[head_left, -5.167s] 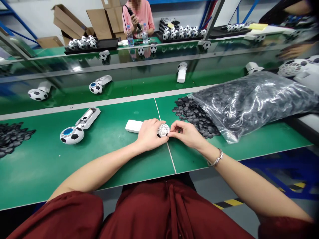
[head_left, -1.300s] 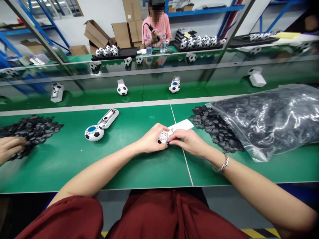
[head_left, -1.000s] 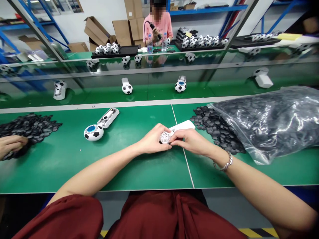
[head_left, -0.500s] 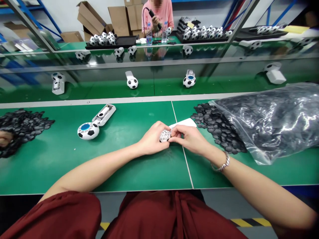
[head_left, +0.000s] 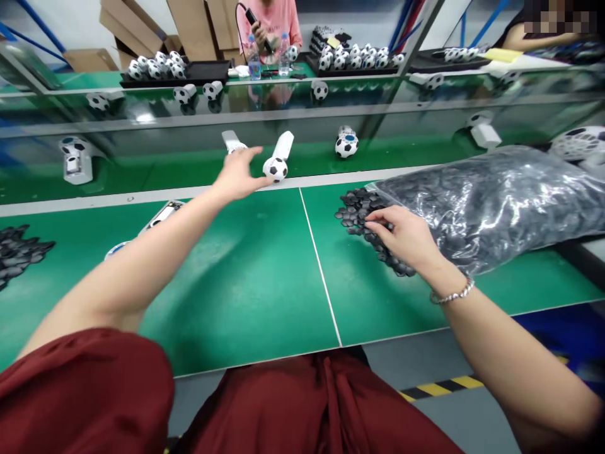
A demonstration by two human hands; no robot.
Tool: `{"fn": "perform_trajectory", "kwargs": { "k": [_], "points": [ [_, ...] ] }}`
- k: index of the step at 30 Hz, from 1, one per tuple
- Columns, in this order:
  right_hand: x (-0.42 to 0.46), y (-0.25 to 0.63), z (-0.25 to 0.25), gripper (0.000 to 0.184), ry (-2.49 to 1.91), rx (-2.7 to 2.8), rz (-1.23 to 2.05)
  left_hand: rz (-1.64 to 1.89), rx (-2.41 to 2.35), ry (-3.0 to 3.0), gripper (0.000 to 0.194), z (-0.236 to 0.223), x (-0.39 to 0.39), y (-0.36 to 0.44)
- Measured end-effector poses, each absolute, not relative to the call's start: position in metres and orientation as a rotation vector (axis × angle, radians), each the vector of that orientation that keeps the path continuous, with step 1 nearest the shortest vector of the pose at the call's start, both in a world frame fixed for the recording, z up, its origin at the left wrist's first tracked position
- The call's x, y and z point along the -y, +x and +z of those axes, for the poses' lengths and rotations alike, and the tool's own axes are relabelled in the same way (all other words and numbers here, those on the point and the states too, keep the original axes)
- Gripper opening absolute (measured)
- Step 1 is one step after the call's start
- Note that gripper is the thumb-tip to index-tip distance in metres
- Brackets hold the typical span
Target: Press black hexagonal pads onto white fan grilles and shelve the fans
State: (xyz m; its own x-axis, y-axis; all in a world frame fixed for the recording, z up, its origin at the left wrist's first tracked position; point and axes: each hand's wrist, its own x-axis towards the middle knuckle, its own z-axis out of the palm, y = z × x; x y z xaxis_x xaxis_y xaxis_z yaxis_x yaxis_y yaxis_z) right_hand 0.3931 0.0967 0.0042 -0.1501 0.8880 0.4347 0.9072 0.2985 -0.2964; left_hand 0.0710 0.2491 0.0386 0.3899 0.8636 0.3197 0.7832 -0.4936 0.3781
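Observation:
My left hand (head_left: 239, 176) reaches out over the conveyor's near edge with thumb and fingers apart. Just off its thumb tip lies a white football-shaped device with a flat handle (head_left: 275, 168); I cannot tell whether they touch. Behind my left fingers, a second football device (head_left: 231, 140) is partly hidden. My right hand (head_left: 404, 234) is over a pile of small black plastic pieces (head_left: 357, 205), thumb and fingertips pinched together. Whatever is in that pinch is too small to make out.
A clear plastic bag of black pieces (head_left: 486, 208) lies to the right. My left forearm partly covers another football device (head_left: 163, 214). More black pieces (head_left: 19, 249) lie far left. Beyond the conveyor (head_left: 189, 170), a person in pink (head_left: 278, 25) holds a dark tool.
The football device I held in both hands is now on the conveyor. My left hand has moved forward and is apart from it; my right hand has moved to the black pieces. The view has shifted.

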Motion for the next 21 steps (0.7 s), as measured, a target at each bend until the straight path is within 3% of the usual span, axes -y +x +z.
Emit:
{"fn": "perform_trajectory", "kwargs": {
  "k": [3, 7, 9, 12, 16, 21],
  "points": [
    [-0.101, 0.398, 0.005, 0.016, -1.606, 2.151, -0.035, 0.272, -1.732, 2.516, 0.061, 0.046, -0.204, -0.009],
    [-0.109, 0.396, -0.004, 0.020, -1.605, 2.359, -0.034, -0.190, -1.920, 2.297, 0.067, 0.040, -0.139, -0.100],
    [-0.112, 0.392, -0.010, 0.020, -1.583, 2.447, -0.084, -0.155, -1.889, 2.193, 0.060, 0.038, -0.114, -0.117],
    [-0.112, 0.384, -0.015, 0.022, -1.539, 2.565, -0.207, -0.099, -1.816, 2.088, 0.056, 0.041, -0.086, -0.099],
    [-0.111, 0.372, -0.011, 0.025, -1.485, 2.704, -0.386, -0.090, -1.511, 2.044, 0.080, 0.047, -0.069, -0.029],
    [-0.112, 0.365, -0.009, 0.025, -1.578, 2.693, -0.448, 0.048, -1.311, 2.695, 0.046, 0.037, -0.082, 0.049]
  ]
}}
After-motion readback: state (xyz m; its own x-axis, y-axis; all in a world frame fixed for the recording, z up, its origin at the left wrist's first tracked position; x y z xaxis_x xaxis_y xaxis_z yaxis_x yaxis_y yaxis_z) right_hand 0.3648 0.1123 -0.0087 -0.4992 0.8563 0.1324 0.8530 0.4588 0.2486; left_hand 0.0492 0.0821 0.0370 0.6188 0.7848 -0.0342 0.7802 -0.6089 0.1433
